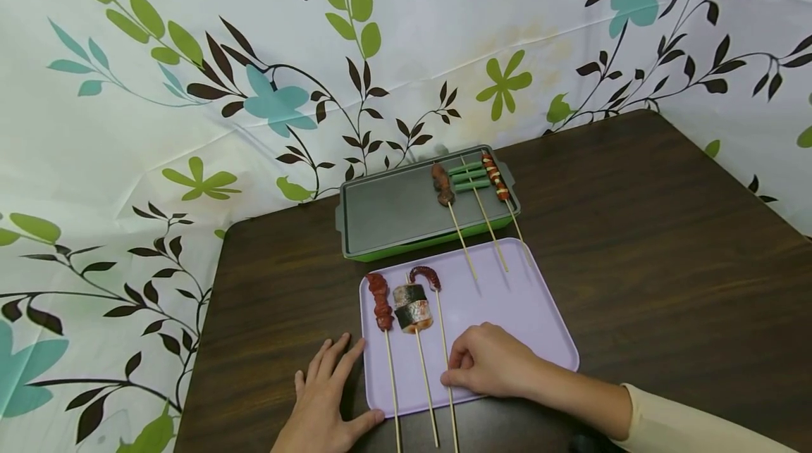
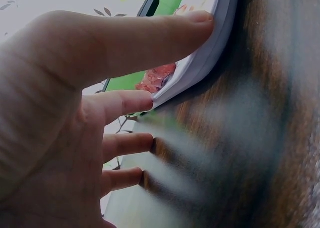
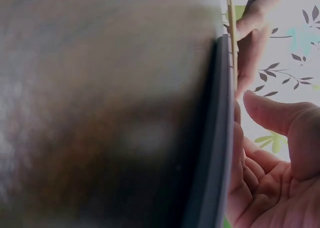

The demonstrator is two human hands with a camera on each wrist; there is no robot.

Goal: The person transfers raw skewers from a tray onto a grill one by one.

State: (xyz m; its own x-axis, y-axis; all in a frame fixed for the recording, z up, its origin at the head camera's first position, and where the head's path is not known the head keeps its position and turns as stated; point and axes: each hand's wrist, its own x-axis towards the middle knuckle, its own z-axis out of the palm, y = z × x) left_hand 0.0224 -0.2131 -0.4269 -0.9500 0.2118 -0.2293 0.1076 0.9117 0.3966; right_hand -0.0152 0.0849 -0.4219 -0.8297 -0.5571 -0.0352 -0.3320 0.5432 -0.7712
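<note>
Upper centre, a grill (image 1: 387,213) bears three skewers (image 1: 443,184). Left fingers (image 1: 349,363) splay beside the lilac tray (image 1: 507,319), lower centre; right fingers (image 1: 469,345) pinch the tentacle skewer (image 1: 431,275).

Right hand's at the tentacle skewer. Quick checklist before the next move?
1. Right hand at the stick of the tentacle skewer: ok.
2. Pinch closed on that stick: cannot tell; contact is unclear in both the head and right wrist views.
3. Left hand at the near left of the tray, fingers spread: ok.
4. Tray sticks uncrossed, beside the red meat skewer and the rolled skewer: ok.
5. Sticks within the tray: not ok; all three overhang its near edge.
6. Bare space on the grill: ok, left and middle.
</note>
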